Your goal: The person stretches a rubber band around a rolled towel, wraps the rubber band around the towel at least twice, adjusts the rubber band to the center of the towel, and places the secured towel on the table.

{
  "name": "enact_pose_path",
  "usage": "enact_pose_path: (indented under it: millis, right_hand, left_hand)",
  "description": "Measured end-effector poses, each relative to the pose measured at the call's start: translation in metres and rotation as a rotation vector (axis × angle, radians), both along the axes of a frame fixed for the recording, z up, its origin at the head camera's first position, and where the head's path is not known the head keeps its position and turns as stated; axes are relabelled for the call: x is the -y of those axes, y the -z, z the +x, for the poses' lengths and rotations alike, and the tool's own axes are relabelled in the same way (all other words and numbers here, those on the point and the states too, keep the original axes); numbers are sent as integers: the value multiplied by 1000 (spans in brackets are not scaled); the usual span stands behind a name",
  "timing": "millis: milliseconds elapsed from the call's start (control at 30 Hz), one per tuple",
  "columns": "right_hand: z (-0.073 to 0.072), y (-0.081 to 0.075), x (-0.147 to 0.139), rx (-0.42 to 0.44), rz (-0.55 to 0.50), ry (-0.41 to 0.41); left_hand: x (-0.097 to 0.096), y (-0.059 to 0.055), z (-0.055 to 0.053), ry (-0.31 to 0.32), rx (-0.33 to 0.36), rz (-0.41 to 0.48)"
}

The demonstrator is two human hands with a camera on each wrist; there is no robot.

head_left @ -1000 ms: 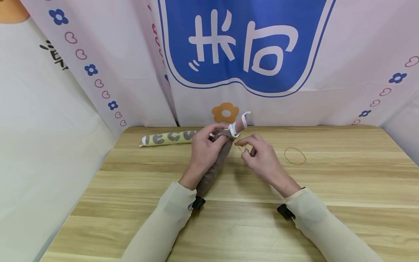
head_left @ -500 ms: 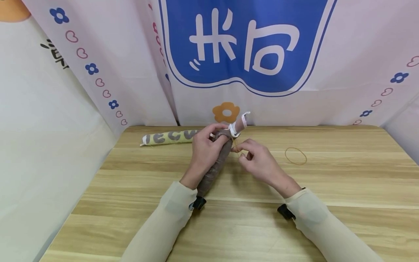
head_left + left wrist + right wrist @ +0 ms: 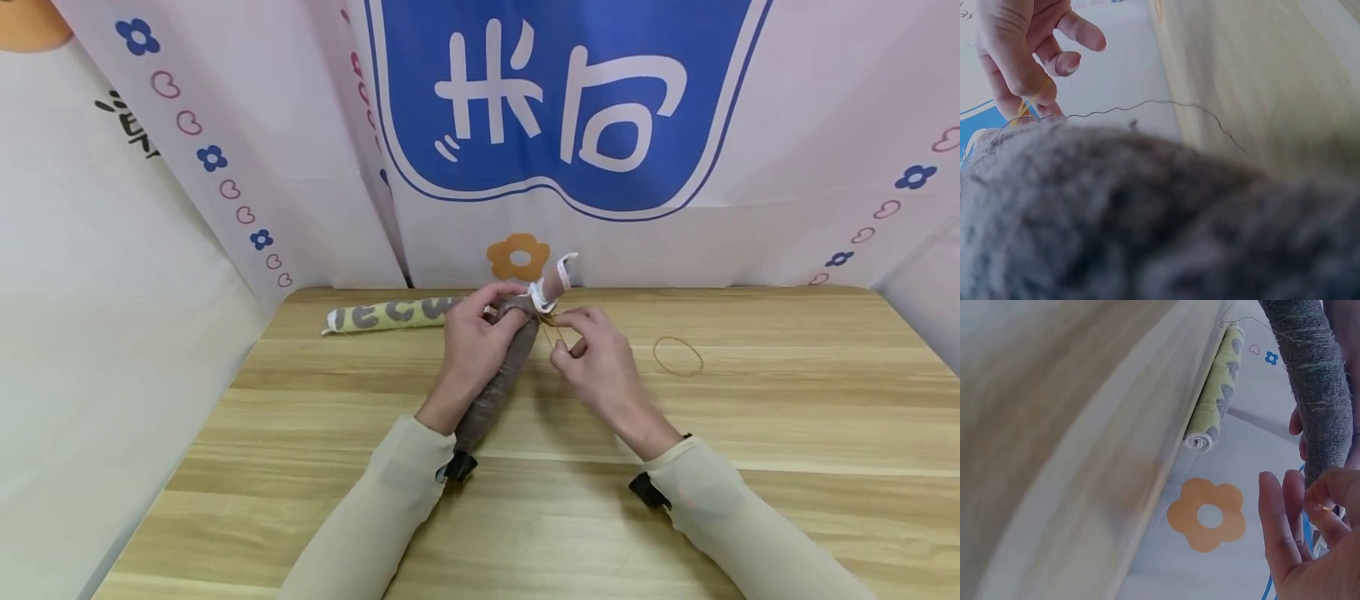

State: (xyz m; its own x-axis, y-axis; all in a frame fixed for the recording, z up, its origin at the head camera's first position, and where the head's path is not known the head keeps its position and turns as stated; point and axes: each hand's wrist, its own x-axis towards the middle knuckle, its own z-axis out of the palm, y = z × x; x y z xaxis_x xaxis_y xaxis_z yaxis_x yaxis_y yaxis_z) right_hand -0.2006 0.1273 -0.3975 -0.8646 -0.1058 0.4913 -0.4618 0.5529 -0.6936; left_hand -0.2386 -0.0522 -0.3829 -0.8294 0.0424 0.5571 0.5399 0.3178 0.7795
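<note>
My left hand (image 3: 476, 342) grips a rolled grey-brown towel (image 3: 491, 404) just below its upper end. The roll slants up to the right, and its white-edged tip (image 3: 555, 285) sticks out beyond my fingers. Close beside that tip, my right hand (image 3: 607, 367) pinches a thin yellowish rubber band (image 3: 1024, 106) between thumb and forefinger. The band stretches from these fingers to the neck of the roll. In the right wrist view the other fingers (image 3: 1275, 519) of this hand extend, and the grey towel (image 3: 1319, 394) fills the upper right.
Behind my left hand lies a second rolled towel (image 3: 393, 314), yellow with grey letters. A loose rubber band (image 3: 655, 354) rests on the wooden table (image 3: 787, 400) to the right. A printed cloth backdrop (image 3: 330, 233) rises along the table's far edge.
The right hand dips with the rubber band, then comes back up close to the towel's neck. Left hand and grey-brown towel shift slightly to the right.
</note>
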Motion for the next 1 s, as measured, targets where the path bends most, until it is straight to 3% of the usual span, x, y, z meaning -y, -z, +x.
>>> enact_pose_path:
  millis: [100,300,567,767,900,1000]
  right_hand:
    - [0,-1,1,97,-43,-8]
    - [0,-3,3,306,-166,-118]
    - [0,-3,4,323,-180,-92]
    - [-2,-5,-1,289,-164,-39]
    - [-5,-7,-11,400,-166,-63]
    - [-7,-8,-16,481,-233,-110]
  left_hand:
    - [-1,1,0,3,12,-1]
    - [-2,1,1,24,11,20]
    - [-6,0,4,61,11,22]
    - [-7,-1,6,37,-4,37]
    - [-5,-1,5,31,-15,40]
    - [-3,-1,3,30,-11,50]
